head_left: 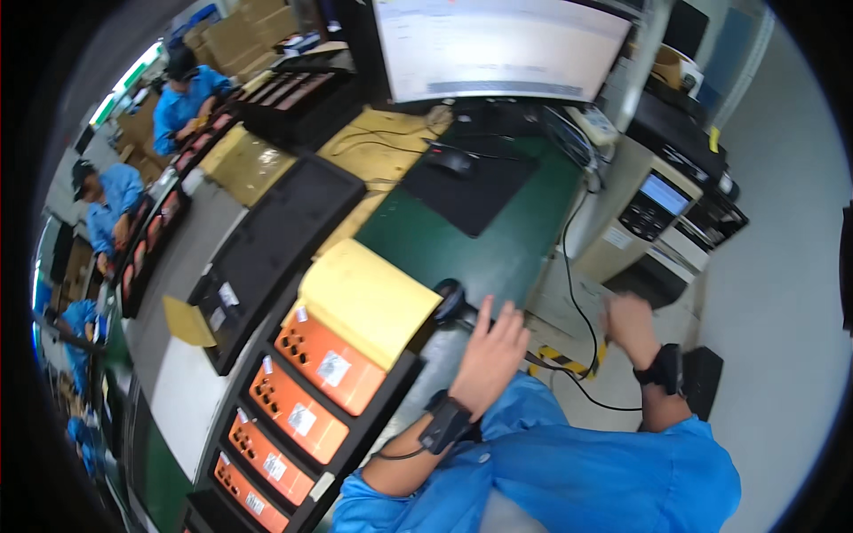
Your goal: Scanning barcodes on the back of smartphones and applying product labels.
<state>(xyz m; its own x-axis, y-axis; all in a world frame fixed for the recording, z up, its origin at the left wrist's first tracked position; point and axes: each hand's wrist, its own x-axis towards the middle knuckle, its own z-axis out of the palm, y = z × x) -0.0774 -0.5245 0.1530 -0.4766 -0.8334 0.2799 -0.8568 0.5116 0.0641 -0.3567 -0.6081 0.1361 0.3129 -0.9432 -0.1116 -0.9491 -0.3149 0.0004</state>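
From my end, I saw smooth, faintly glossy orange panels [324, 431] with papery white labels [301, 419], in a matt black tray [378, 422]. The yellow sheet [364, 298] looked dull and papery, the scanner [458, 306] smooth plastic, the green table [400, 235] smooth with a sheen, the blue jacket [577, 466] creased cloth.

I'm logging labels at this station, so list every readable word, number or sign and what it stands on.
No text is legible.
Monitor screen: text lines, too blurred.
Display on beige machine: too small.
White sticker there: too small.
White labels on orange pieces: coded patterns, print too small.
Stickers on black tray: too small.
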